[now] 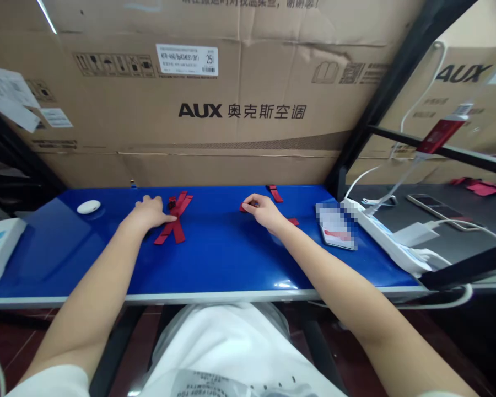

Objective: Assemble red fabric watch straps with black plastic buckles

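On the blue tabletop (215,259), a small pile of red straps (177,226) with black fittings lies crossed over itself. My left hand (149,214) is beside this pile, fingers apart and pointing away from me, its thumb reaching onto the straps. What lies under that palm is hidden. Further right, my right hand (261,209) is closed in a pinch on a red strap (243,207), of which only a small end shows at the fingertips. A separate red strap with a black buckle (275,193) lies just beyond this hand. Another red piece (293,221) peeks out beside my right wrist.
A large cardboard box (248,132) stands along the back edge. At left are a white oval object (89,207) and a white power strip (2,248). To the right lie a phone (337,234), a power strip with cables (386,240) and a black frame post (357,138).
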Motion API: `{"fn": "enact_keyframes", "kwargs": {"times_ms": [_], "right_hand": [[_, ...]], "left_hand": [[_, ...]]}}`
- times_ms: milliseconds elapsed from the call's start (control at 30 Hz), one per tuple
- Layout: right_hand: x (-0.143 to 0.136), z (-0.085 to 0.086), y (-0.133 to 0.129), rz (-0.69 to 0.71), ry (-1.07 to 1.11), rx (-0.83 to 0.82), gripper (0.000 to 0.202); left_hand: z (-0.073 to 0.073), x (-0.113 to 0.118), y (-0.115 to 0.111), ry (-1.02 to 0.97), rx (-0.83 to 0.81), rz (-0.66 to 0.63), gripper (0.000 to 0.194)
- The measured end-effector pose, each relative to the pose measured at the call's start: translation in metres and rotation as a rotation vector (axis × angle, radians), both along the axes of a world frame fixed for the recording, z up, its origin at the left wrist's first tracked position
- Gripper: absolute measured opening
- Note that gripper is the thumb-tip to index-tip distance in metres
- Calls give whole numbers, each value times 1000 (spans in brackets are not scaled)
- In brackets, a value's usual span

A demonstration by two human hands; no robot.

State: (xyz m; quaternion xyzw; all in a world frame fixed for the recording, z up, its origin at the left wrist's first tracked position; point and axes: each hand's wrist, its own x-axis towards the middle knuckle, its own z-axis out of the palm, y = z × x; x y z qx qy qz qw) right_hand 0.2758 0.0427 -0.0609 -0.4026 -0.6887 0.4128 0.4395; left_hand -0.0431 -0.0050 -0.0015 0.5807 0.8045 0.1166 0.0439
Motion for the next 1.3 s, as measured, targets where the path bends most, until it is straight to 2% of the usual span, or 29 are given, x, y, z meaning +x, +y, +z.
{"fn": "enact_keyframes", "kwargs": {"times_ms": [100, 200, 267, 533, 633, 733, 800, 900, 1000, 1167, 1300], "right_hand": [[0, -1, 1, -6, -11, -11, 12], [-1, -2, 0, 14, -29, -18, 12], [-1, -3, 0, 32, -29, -23, 13], [2, -4, 1, 54, -66, -27, 14], [3, -3, 0, 63, -129, 33, 15], [2, 0, -1, 45, -149, 117, 16], [2, 2, -2, 42, -84, 107, 18], [1, 3, -3, 76, 31, 38, 18], [-2, 0, -3, 144, 90, -38, 17], [-6, -7, -1, 168, 105, -104, 18], [-6, -9, 1, 164, 103, -104, 17]], "left_hand": [[-5, -19, 4, -173, -226, -14, 46], [-11, -26, 7, -362, -249, -77, 41], [-12, -28, 8, -421, -260, -109, 38], [-2, -46, 9, -407, -352, -90, 27], [1, -48, 9, -384, -283, -92, 26], [1, -32, 8, -450, -52, -161, 27], [0, -11, 6, -625, 81, -249, 32], [-6, 24, 3, -939, 164, -383, 45], [-11, 47, 2, -1000, 215, -454, 47], [-14, 48, 3, -1003, 224, -408, 39], [-15, 45, 5, -988, 245, -427, 40]]}}
